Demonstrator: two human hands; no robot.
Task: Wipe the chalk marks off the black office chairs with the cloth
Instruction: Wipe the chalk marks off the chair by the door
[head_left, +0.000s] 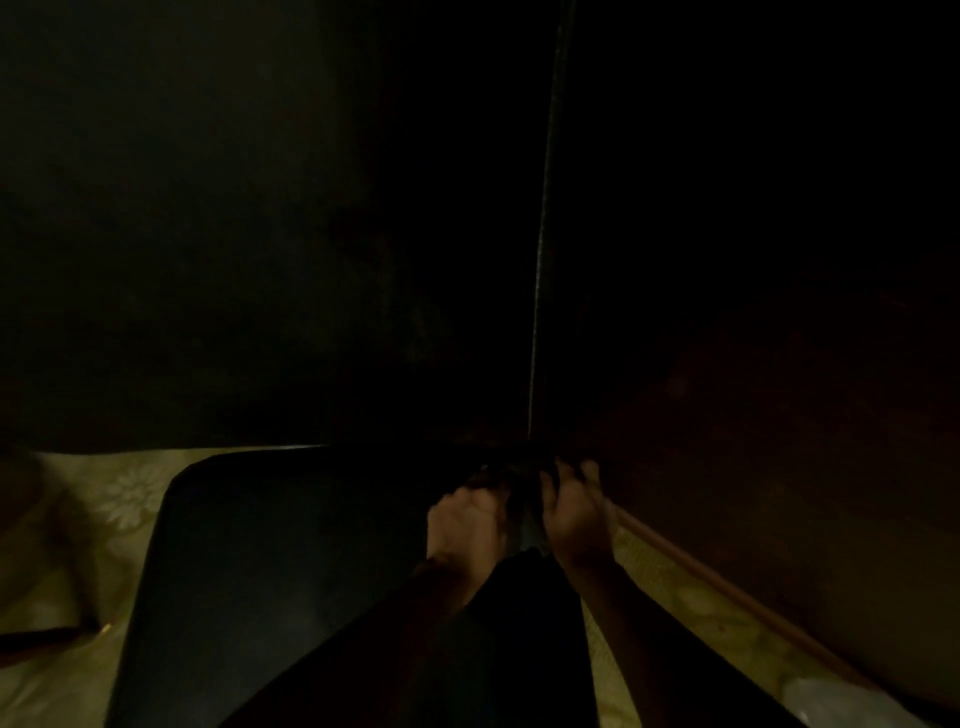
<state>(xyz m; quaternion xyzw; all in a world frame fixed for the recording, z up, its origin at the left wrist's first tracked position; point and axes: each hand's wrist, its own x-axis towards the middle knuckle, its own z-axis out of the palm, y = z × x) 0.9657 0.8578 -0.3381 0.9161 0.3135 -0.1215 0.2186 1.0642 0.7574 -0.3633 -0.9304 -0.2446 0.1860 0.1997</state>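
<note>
Fingers of the left hand (467, 519) and the right hand (574, 512) curl down over something dark at the far right corner of the black chair seat (270, 571); whether that is the cloth I cannot tell (the frame is very dim). The hands sit close together. Patterned yellowish floor (124, 493) shows around the seat, dark wooden furniture (779, 467) just right.

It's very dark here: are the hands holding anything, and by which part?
Both hands, left hand and right hand, curl their fingers around something dark at the far edge of the black chair seat. It's too dark to identify it or the hold.
</note>
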